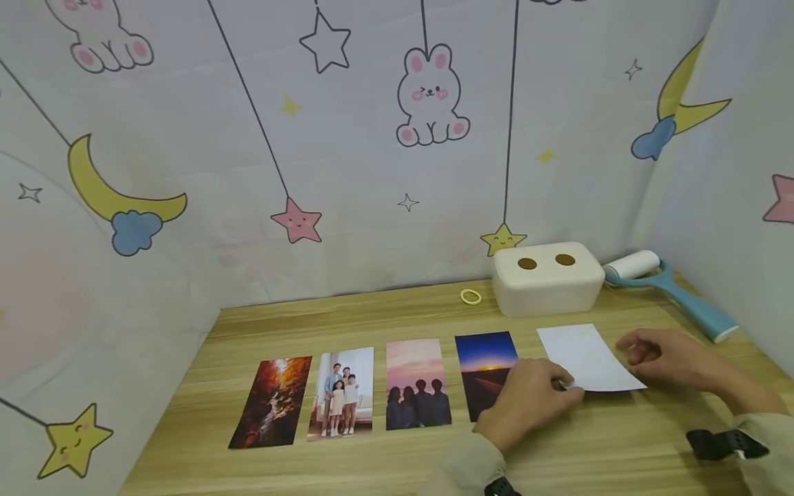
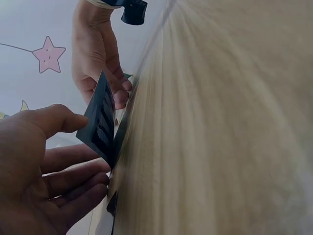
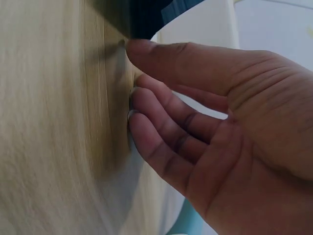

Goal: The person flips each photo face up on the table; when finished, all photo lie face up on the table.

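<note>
A photo print (image 1: 589, 358) lies white side up at the right of the row, its near edge lifted off the table. Its dark printed underside shows in the left wrist view (image 2: 100, 120). My left hand (image 1: 527, 403) pinches its near left corner between thumb and fingers. Beside its right edge is my right hand (image 1: 673, 358), fingers loosely bent with the tips on the table and the thumb at the near right corner. Left of these lie a sunset photo (image 1: 484, 368), a pink-sky silhouette photo (image 1: 417, 382), a family photo (image 1: 341, 393) and an autumn stream photo (image 1: 273, 403).
Behind the prints stands a cream box (image 1: 548, 282) with two round holes. A yellow ring (image 1: 471, 297) lies left of it, a blue-handled lint roller (image 1: 682, 293) to its right. A patterned curtain (image 1: 360, 151) borders the wooden table (image 1: 372, 468).
</note>
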### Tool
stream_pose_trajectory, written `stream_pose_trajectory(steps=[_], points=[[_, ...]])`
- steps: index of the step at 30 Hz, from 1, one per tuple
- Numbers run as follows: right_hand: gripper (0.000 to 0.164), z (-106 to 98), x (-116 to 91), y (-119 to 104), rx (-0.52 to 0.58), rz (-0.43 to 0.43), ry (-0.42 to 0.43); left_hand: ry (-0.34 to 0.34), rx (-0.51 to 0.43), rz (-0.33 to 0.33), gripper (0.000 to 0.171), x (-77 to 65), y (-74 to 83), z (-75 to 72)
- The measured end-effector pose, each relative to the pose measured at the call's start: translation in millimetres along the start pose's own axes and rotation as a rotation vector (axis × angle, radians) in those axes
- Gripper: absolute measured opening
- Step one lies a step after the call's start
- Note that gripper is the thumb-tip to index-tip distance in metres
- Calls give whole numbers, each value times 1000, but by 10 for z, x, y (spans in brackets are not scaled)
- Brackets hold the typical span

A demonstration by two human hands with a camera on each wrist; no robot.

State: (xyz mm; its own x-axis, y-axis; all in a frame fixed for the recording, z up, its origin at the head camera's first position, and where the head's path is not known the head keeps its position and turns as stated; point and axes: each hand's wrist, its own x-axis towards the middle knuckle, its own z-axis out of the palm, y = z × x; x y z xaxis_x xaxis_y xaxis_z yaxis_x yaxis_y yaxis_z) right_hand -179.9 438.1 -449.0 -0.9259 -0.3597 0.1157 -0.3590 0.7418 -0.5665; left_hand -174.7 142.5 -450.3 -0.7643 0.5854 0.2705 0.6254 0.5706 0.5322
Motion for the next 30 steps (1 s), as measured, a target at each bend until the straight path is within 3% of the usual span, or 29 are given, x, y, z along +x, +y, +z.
stream_pose_trajectory(steps=[5,11,14,20,26,30], points=[[34,-12,23,-4,18,-1,-29,-10,19,54,10,14,-37,-15],[39,-163,21,-45,-9,41,-71,-17,132,152,13,62,-26,-43],[42,-249,20,-66,7,45,-106,-13,169,169,14,92,-6,-54],[37,-262,36,-68,128,-38,-134,0,159,134,16,74,-4,-63],[73,-178,38,-31,309,-126,-183,-16,111,61,16,0,-35,-29],[77,-148,46,-35,344,-150,-188,14,64,32,11,-18,-45,-9]])
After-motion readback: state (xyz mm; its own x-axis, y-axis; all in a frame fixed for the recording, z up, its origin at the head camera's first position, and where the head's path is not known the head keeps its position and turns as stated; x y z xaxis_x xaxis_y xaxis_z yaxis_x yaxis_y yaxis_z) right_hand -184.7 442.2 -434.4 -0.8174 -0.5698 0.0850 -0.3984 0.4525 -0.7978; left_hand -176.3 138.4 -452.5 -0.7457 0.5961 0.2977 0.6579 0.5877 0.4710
